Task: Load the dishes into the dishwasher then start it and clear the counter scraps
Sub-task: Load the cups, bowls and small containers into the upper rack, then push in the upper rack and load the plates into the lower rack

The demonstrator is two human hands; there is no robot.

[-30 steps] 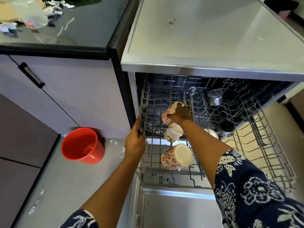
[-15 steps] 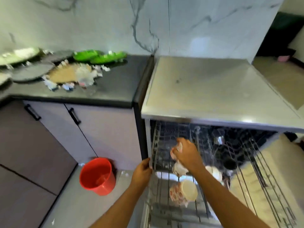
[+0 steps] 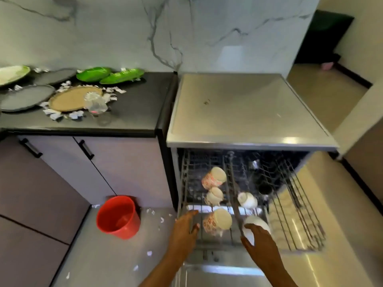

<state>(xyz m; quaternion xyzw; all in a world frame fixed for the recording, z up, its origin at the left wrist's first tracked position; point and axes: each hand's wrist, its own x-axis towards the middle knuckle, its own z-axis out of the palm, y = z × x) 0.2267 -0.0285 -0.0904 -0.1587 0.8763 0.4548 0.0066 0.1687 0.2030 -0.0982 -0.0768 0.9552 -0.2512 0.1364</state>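
Marble-veined wall behind, dark counter point(image 3: 134, 112) on the left, dishwasher point(image 3: 248, 112) on the right with its wire rack point(image 3: 294, 220) pulled out. Rack holds two red-patterned mugs point(image 3: 214, 178) on their sides in the left lane with a white cup point(image 3: 214, 196) between them; two more white cups point(image 3: 247, 199) sit right of the centre rail. Dark items further back, too dim to name.

Left hand point(image 3: 184, 230) at the rack's front left corner, fingers straight, holding nothing. Right hand point(image 3: 259, 239) loose and open beside the nearest white cup; contact cannot be told.

On the counter: two green plates point(image 3: 93, 73), grey plates point(image 3: 24, 97), a tan round plate point(image 3: 70, 98), a clear plastic wrapper point(image 3: 95, 103), torn paper scraps point(image 3: 52, 113) scattered among them. Red bucket point(image 3: 118, 219) stands on the pale floor point(image 3: 93, 255) against the cabinet, just left of the dishwasher; a few scraps lie on the floor near it.
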